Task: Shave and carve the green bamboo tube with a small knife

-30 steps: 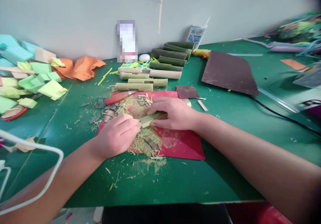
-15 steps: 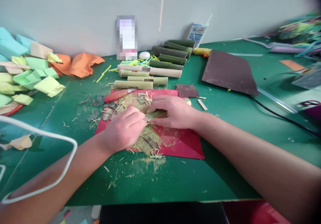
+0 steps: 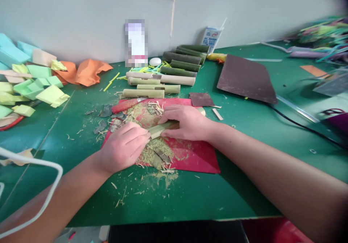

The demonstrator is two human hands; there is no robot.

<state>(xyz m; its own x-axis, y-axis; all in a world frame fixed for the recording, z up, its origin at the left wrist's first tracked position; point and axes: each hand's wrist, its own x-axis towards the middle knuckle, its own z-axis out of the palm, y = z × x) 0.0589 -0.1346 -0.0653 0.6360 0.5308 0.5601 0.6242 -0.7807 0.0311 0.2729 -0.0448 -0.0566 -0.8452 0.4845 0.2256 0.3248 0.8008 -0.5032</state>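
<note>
My right hand (image 3: 187, 122) is wrapped over a pale green piece of bamboo (image 3: 160, 130), holding it above a red mat (image 3: 195, 157). At the bamboo's left end my left hand (image 3: 123, 147) is closed in a pinch. Whatever its fingers hold is hidden from view. Beneath the hands lies a heap of bamboo shavings (image 3: 159, 154) and fine dust. A red-handled tool (image 3: 126, 106) rests at the mat's back left edge, beside torn dark scraps (image 3: 106, 110). Near the mat's back right corner lies a small brown square of sheet (image 3: 201, 99), perhaps sandpaper.
Behind the mat lie cut pale bamboo tubes (image 3: 144, 93) and dark green ones (image 3: 185, 65). A large brown sheet (image 3: 246, 79) and a black cable (image 3: 304, 125) are on the right. Folded paper pieces (image 3: 40, 79) crowd the left. A phone (image 3: 136, 41) leans on the wall.
My left hand has slid left and toward me, showing more of the bamboo between the hands. My right hand keeps its grip almost in place.
</note>
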